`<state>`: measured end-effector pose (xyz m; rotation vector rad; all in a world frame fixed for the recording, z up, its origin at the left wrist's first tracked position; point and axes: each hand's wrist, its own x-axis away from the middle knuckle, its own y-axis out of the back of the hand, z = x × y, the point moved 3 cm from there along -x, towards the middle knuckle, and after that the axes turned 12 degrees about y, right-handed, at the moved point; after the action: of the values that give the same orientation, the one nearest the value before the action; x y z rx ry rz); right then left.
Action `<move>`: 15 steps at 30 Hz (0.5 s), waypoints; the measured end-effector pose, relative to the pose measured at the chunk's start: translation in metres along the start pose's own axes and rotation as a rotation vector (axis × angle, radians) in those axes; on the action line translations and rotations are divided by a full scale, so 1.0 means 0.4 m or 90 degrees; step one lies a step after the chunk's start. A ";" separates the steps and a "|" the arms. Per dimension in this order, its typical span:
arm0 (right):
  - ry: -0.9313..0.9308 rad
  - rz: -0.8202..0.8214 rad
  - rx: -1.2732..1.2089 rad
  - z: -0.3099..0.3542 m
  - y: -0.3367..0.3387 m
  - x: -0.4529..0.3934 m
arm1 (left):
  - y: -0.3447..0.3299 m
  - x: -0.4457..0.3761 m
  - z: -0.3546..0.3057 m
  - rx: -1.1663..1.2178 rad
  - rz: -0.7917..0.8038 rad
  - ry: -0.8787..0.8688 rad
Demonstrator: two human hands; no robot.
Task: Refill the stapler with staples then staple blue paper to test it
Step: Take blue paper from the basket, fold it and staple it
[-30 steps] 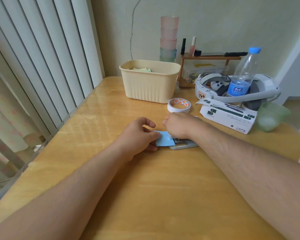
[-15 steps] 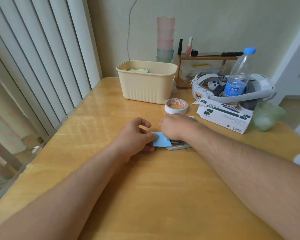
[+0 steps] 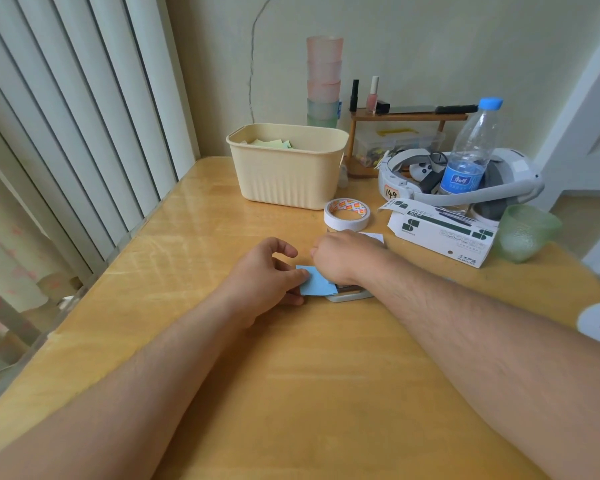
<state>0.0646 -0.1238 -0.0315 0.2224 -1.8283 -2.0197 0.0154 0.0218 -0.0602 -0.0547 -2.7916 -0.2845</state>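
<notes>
The scene is evenly lit by soft daylight admitted through the vertical blinds (image 3: pixel 84 140) at left, pale glare is laid across the wooden table (image 3: pixel 194 258), shadows are kept faint, and straight lines are bowed toward the edges by wide-angle distortion.

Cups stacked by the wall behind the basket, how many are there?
5 show: three pink cups on top, a bluish cup beneath, a green cup lowest. The basket may hide more.

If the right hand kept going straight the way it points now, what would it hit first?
The right hand, pressing on the stapler, points left across the table, so it would probably meet the left hand pinching the blue paper. Depth is hard to judge.
</notes>
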 end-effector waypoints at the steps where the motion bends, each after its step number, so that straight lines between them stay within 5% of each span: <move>1: -0.001 0.001 -0.017 0.000 0.002 0.002 | 0.001 0.000 0.000 -0.002 -0.002 0.001; 15: 0.077 -0.110 -0.269 -0.017 0.050 0.036 | 0.001 -0.007 0.005 -0.013 -0.003 -0.011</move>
<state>0.0580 -0.1371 -0.0108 0.3784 -1.3106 -2.3961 0.0176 0.0225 -0.0628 -0.0566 -2.8068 -0.3153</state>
